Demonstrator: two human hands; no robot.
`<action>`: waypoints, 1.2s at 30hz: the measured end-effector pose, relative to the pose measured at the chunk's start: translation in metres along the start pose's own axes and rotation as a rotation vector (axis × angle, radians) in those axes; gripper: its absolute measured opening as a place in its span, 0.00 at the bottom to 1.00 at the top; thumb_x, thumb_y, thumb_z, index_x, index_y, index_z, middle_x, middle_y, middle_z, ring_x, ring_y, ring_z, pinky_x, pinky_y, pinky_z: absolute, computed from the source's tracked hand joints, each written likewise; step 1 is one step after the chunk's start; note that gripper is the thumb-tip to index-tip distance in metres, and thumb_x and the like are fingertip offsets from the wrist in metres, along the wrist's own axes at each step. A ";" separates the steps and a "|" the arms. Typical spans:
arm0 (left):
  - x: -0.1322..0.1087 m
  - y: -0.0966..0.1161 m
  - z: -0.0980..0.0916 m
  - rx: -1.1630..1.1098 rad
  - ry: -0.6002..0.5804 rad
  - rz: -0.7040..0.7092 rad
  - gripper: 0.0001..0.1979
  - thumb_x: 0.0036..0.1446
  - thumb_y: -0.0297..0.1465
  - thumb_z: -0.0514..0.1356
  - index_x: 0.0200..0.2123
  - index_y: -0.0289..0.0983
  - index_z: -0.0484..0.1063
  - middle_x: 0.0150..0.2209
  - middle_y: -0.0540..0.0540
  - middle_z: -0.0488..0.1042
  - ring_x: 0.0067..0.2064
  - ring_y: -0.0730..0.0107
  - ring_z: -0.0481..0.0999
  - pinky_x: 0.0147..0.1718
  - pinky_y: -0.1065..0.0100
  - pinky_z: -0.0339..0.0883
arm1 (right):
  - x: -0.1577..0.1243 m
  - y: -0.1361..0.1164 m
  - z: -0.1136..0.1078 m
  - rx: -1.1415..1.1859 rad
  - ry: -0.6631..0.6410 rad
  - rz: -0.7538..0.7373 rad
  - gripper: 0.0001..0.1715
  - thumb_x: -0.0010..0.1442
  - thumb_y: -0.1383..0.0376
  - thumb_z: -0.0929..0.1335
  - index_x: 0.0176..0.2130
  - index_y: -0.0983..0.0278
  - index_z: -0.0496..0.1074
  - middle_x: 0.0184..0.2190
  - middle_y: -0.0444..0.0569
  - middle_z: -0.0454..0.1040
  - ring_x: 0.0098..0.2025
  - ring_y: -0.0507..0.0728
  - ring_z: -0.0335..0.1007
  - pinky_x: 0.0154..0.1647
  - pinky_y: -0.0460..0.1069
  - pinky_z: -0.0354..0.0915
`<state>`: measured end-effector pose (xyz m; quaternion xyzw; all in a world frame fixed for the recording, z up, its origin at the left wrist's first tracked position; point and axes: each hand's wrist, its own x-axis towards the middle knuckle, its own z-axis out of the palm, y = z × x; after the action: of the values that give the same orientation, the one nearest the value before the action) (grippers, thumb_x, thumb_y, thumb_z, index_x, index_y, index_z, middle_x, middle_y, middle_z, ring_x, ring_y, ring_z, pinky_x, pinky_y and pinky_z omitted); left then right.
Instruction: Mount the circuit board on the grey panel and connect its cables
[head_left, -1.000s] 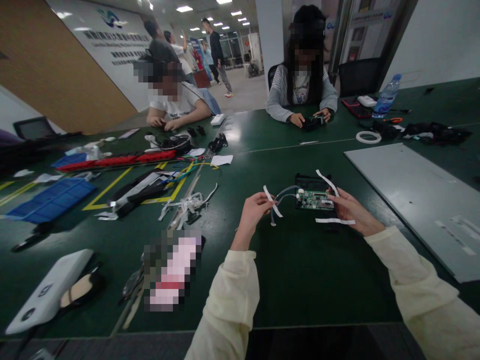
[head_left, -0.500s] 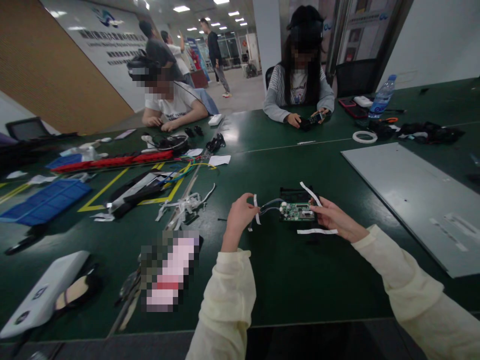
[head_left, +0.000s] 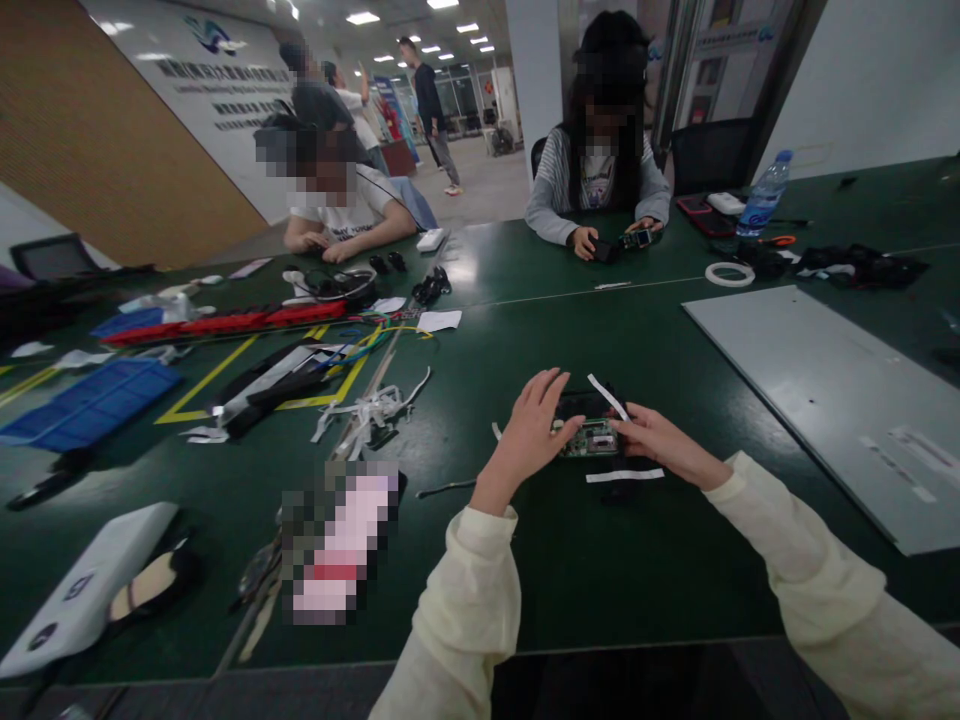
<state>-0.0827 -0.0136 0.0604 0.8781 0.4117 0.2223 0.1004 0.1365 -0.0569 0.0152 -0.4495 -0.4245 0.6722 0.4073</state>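
A green circuit board sits in a black housing in front of me. My right hand grips the board and housing by their right end, thumb on top. Over the left end is my left hand, its fingers stretched out and its thumb at the board's edge. One white tape strip slants up beside my right fingertips, and a second tape strip lies level below the board. The wires at the board's left side are hidden behind my left hand. A thin dark stick-like piece lies left of my left wrist.
Crumpled white strips and a blurred phone lie to the left, with a blue tray beyond. A large grey panel fills the right side. Farther back are a tape roll, a water bottle and two seated people.
My left hand has let go of the wires and white strip at the left and moved right over the board, its fingers spreading. The board has shifted slightly; my right hand keeps its hold.
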 end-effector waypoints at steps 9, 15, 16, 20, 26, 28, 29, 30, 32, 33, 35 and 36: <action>-0.007 0.004 0.024 0.069 -0.191 0.049 0.28 0.63 0.45 0.49 0.62 0.39 0.56 0.65 0.38 0.54 0.68 0.57 0.44 0.63 0.50 0.46 | 0.007 0.003 -0.010 -0.149 0.152 0.051 0.10 0.56 0.59 0.70 0.34 0.64 0.72 0.24 0.46 0.74 0.22 0.50 0.72 0.16 0.40 0.67; -0.007 0.002 0.027 0.095 -0.214 0.019 0.29 0.63 0.48 0.46 0.62 0.38 0.56 0.65 0.38 0.52 0.68 0.55 0.43 0.63 0.49 0.45 | 0.009 0.010 -0.025 -0.122 0.219 0.030 0.21 0.55 0.61 0.71 0.48 0.65 0.70 0.28 0.51 0.77 0.27 0.55 0.76 0.22 0.45 0.73; -0.007 0.002 0.027 0.095 -0.218 0.016 0.29 0.63 0.48 0.46 0.62 0.38 0.56 0.66 0.38 0.52 0.68 0.55 0.43 0.63 0.49 0.45 | 0.009 0.010 -0.027 -0.126 0.220 0.020 0.21 0.54 0.62 0.72 0.47 0.65 0.70 0.28 0.51 0.77 0.27 0.55 0.76 0.23 0.45 0.73; -0.008 0.002 0.028 0.087 -0.222 0.012 0.30 0.63 0.48 0.45 0.62 0.38 0.55 0.65 0.38 0.52 0.68 0.55 0.43 0.62 0.49 0.46 | 0.008 0.007 -0.028 -0.200 0.231 0.030 0.20 0.53 0.65 0.72 0.46 0.65 0.70 0.28 0.50 0.78 0.28 0.55 0.76 0.23 0.45 0.72; -0.008 0.002 0.029 0.093 -0.218 0.010 0.30 0.63 0.48 0.43 0.62 0.37 0.55 0.65 0.37 0.53 0.68 0.55 0.44 0.62 0.49 0.48 | 0.003 0.000 -0.022 -0.461 0.237 -0.037 0.25 0.56 0.64 0.68 0.53 0.63 0.65 0.25 0.45 0.75 0.23 0.52 0.73 0.18 0.43 0.67; -0.008 0.002 0.030 0.104 -0.228 0.010 0.31 0.64 0.49 0.42 0.62 0.37 0.55 0.65 0.37 0.53 0.68 0.54 0.44 0.62 0.48 0.49 | 0.002 0.000 -0.020 -0.556 0.242 -0.064 0.27 0.57 0.62 0.67 0.55 0.63 0.63 0.24 0.43 0.74 0.22 0.51 0.71 0.17 0.43 0.65; -0.007 0.002 0.030 0.112 -0.236 0.008 0.31 0.64 0.49 0.42 0.62 0.36 0.55 0.65 0.37 0.52 0.68 0.54 0.44 0.61 0.48 0.49 | 0.002 0.001 -0.019 -0.609 0.251 -0.075 0.27 0.58 0.61 0.66 0.56 0.63 0.62 0.24 0.43 0.74 0.21 0.51 0.70 0.17 0.43 0.64; -0.007 0.002 0.030 0.122 -0.245 0.006 0.31 0.64 0.49 0.42 0.62 0.37 0.55 0.65 0.38 0.52 0.68 0.54 0.43 0.61 0.48 0.50 | 0.001 0.002 -0.018 -0.661 0.262 -0.088 0.27 0.59 0.60 0.65 0.56 0.63 0.62 0.23 0.42 0.73 0.21 0.51 0.70 0.17 0.43 0.63; -0.007 0.002 0.030 0.142 -0.258 0.002 0.31 0.64 0.50 0.41 0.62 0.37 0.55 0.66 0.38 0.51 0.68 0.54 0.43 0.61 0.48 0.50 | 0.001 0.004 -0.016 -0.749 0.277 -0.128 0.26 0.60 0.61 0.63 0.57 0.62 0.62 0.23 0.41 0.72 0.20 0.50 0.69 0.20 0.44 0.65; -0.007 0.002 0.030 0.151 -0.260 0.001 0.31 0.64 0.50 0.41 0.62 0.37 0.55 0.66 0.39 0.51 0.68 0.54 0.42 0.61 0.48 0.50 | 0.000 0.004 -0.015 -0.789 0.279 -0.154 0.26 0.61 0.61 0.63 0.58 0.61 0.61 0.23 0.41 0.72 0.21 0.50 0.69 0.22 0.44 0.65; -0.007 0.003 0.030 0.160 -0.260 0.005 0.31 0.64 0.50 0.40 0.62 0.38 0.54 0.66 0.39 0.51 0.68 0.55 0.42 0.62 0.48 0.50 | 0.000 0.005 -0.013 -0.878 0.254 -0.207 0.28 0.62 0.63 0.62 0.61 0.59 0.59 0.25 0.41 0.73 0.22 0.50 0.69 0.25 0.45 0.66; -0.007 0.003 0.030 0.162 -0.259 0.007 0.31 0.64 0.50 0.40 0.62 0.38 0.54 0.66 0.39 0.51 0.68 0.55 0.42 0.62 0.48 0.50 | 0.000 0.006 -0.013 -0.928 0.232 -0.231 0.28 0.62 0.63 0.61 0.61 0.57 0.59 0.26 0.42 0.73 0.22 0.50 0.69 0.25 0.45 0.65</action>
<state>-0.0706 -0.0208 0.0334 0.9061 0.4087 0.0736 0.0810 0.1481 -0.0562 0.0068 -0.6053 -0.6783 0.3079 0.2805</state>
